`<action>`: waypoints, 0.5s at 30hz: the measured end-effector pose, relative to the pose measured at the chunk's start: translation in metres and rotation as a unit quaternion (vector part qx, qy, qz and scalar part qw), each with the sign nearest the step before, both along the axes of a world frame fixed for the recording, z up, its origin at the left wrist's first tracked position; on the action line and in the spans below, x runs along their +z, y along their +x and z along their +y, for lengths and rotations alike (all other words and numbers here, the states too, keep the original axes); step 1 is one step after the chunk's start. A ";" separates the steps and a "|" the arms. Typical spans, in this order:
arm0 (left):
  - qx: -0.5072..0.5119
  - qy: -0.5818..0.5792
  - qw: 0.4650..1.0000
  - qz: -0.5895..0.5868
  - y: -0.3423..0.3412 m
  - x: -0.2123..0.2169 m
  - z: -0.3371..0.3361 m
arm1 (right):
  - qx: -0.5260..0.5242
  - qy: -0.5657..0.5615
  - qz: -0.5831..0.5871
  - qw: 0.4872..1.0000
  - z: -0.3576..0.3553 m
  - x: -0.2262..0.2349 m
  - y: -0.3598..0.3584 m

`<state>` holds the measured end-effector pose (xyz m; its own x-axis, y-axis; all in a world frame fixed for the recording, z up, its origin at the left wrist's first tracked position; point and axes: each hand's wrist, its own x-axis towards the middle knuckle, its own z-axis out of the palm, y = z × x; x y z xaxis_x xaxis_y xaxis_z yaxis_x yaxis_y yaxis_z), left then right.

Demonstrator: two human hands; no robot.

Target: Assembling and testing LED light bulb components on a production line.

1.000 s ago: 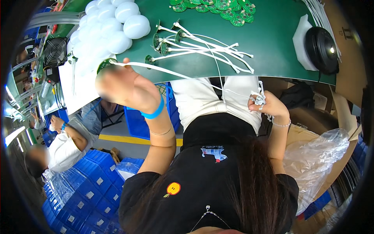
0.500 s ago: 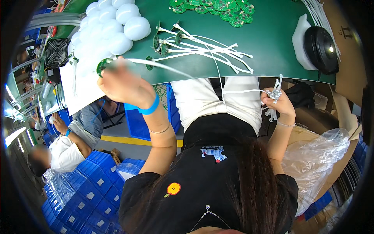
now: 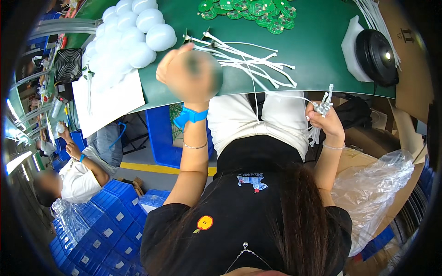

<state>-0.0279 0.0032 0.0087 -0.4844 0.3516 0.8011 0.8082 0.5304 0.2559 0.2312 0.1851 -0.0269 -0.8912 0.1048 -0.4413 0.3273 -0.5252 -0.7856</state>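
My left hand is over the table among the cabled boards, its middle blurred. Its fingers look bent around a round green circuit board, of which only a dark green patch shows. In my right hand, past the table's front edge, is a bunch of white cable ends with connectors. A white cable runs from that hand back toward the left one. Several white cables with green boards at their far ends lie on the table, partly hidden by my left hand.
White bulb covers are heaped at the back left by a white sheet. Loose green boards lie at the back. A black round device stands at the right. A co-worker sits left near blue bins.
My left hand has moved right, from the bulb covers to the cabled boards. The cable between my hands now hangs differently. My right hand has hardly moved.
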 end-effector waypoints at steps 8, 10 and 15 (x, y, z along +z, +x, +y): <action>-0.178 -0.321 0.930 0.013 0.002 0.003 0.011 | 0.012 0.007 0.005 1.000 0.001 -0.003 -0.002; -0.173 -0.316 0.932 0.028 0.001 0.004 0.017 | 0.021 0.005 0.011 1.000 0.001 -0.004 -0.002; -0.118 -0.282 0.952 0.031 -0.007 -0.007 0.030 | 0.012 0.011 0.005 1.000 -0.002 -0.001 -0.003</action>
